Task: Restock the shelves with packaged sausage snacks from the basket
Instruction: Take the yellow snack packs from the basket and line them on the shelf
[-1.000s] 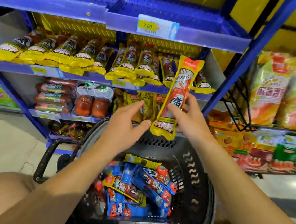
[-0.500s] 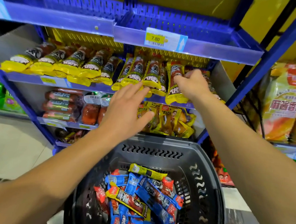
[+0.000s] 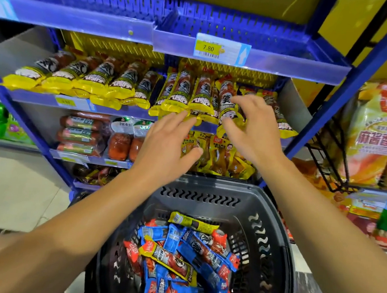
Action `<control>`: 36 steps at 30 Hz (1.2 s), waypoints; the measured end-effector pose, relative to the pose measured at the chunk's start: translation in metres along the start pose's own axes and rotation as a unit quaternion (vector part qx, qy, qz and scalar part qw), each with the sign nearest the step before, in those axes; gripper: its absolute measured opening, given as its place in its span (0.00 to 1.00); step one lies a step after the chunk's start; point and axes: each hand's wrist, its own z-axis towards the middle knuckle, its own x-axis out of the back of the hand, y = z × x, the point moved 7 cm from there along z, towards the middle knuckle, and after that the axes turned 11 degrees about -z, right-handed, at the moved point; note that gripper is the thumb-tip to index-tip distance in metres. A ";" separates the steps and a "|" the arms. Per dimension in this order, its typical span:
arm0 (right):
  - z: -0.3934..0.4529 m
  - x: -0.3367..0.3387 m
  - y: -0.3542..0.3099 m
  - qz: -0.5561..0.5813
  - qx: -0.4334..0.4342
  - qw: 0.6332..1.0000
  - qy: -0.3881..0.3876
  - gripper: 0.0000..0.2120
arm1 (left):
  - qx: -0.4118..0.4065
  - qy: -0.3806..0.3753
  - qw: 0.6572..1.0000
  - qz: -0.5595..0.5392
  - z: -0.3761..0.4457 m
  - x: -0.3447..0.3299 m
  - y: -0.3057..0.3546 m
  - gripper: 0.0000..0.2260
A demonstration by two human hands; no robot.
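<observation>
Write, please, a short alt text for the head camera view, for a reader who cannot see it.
Two bare hands, left hand and right hand, reach with relaxed fingers toward yellow sausage packs on a blue shelf. Below them a dark basket holds blue, red and yellow sausage snacks.

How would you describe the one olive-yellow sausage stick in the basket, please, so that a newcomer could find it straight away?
Look into the dark plastic basket below the person's arms. At the far edge of the heap of packets lies the olive-yellow sausage stick, crosswise on top. The blue packets beside it are blue and red, and the other yellow packet shows red sausage; only this one is dull olive.
</observation>
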 end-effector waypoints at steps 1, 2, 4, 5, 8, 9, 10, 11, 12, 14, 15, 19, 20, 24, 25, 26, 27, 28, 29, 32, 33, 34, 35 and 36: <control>-0.007 -0.006 0.000 -0.024 0.037 0.999 -0.017 0.25 | -0.001 -0.001 1.000 0.001 0.000 0.001 0.000 0.30; -0.011 -0.012 0.002 -0.047 0.060 0.997 -0.030 0.25 | -0.001 -0.002 1.000 0.002 0.000 0.001 0.000 0.31; -0.010 -0.017 0.007 -0.062 0.071 0.995 -0.040 0.25 | 0.000 -0.003 1.000 0.003 0.000 0.001 0.000 0.30; -0.006 -0.018 0.009 -0.056 0.063 0.996 -0.042 0.25 | 0.000 -0.003 1.000 0.004 0.000 0.001 -0.001 0.30; 0.007 -0.017 0.007 -0.060 0.040 0.997 -0.027 0.23 | -0.002 0.004 1.000 0.010 0.000 0.002 -0.002 0.31; 0.011 -0.017 0.005 -0.068 0.035 0.997 -0.020 0.23 | -0.001 0.005 1.000 0.011 0.000 0.003 -0.004 0.31; 0.015 -0.018 0.004 -0.078 0.031 0.996 -0.014 0.23 | 0.001 0.006 1.000 0.011 0.000 0.003 -0.006 0.31; 0.017 -0.018 0.002 -0.087 0.028 0.996 -0.008 0.22 | 0.002 0.007 1.000 0.012 0.000 0.003 -0.007 0.30; 0.019 -0.019 0.002 -0.098 0.023 0.995 -0.003 0.22 | 0.001 0.007 1.000 0.014 -0.001 0.003 -0.009 0.30; 0.022 -0.022 0.003 -0.122 0.013 0.992 -0.003 0.22 | -0.001 0.007 1.000 0.019 -0.003 0.003 -0.012 0.30; 0.021 -0.025 0.004 -0.128 0.009 0.992 -0.009 0.23 | 0.000 0.005 1.000 0.019 -0.003 0.002 -0.013 0.30; 0.016 -0.028 0.005 -0.121 0.009 0.992 -0.017 0.25 | 0.009 -0.002 1.000 0.019 -0.006 -0.001 -0.015 0.32; 0.015 -0.027 0.006 -0.118 0.010 0.993 -0.012 0.24 | 0.010 -0.005 1.000 0.018 -0.007 -0.002 -0.015 0.32; 0.018 -0.025 0.008 -0.101 0.009 0.994 -0.025 0.25 | -0.019 0.007 0.999 0.027 0.013 0.003 -0.009 0.30; 0.020 -0.027 0.009 -0.099 0.011 0.994 -0.036 0.26 | -0.029 0.020 0.999 0.033 0.025 0.006 -0.006 0.30; 0.022 -0.029 0.010 -0.098 0.012 0.994 -0.047 0.27 | -0.037 0.032 0.998 0.040 0.038 0.009 -0.004 0.29; 0.024 -0.031 0.010 -0.095 0.010 0.994 -0.057 0.28 | -0.039 0.039 0.997 0.048 0.051 0.011 -0.003 0.28; 0.025 -0.033 0.011 -0.092 0.008 0.994 -0.066 0.28 | -0.039 0.042 0.996 0.062 0.064 0.011 0.000 0.27; 0.026 -0.034 0.013 -0.087 0.008 0.994 -0.072 0.28 | -0.036 0.039 0.995 0.081 0.077 0.010 0.002 0.27; 0.026 -0.038 0.017 -0.085 0.012 0.993 -0.081 0.27 | -0.010 -0.010 0.989 0.149 0.107 -0.004 0.004 0.27; 0.026 -0.038 0.018 -0.088 0.015 0.993 -0.080 0.27 | 0.005 -0.038 0.985 0.165 0.116 -0.010 0.001 0.28; 0.026 -0.038 0.018 -0.090 0.018 0.993 -0.076 0.26 | 0.025 -0.067 0.982 0.176 0.123 -0.014 -0.003 0.28; 0.026 -0.038 0.018 -0.089 0.020 0.993 -0.072 0.26 | 0.046 -0.089 0.979 0.179 0.127 -0.017 -0.007 0.27; 0.026 -0.038 0.019 -0.086 0.022 0.994 -0.067 0.25 | 0.059 -0.099 0.977 0.178 0.130 -0.018 -0.009 0.26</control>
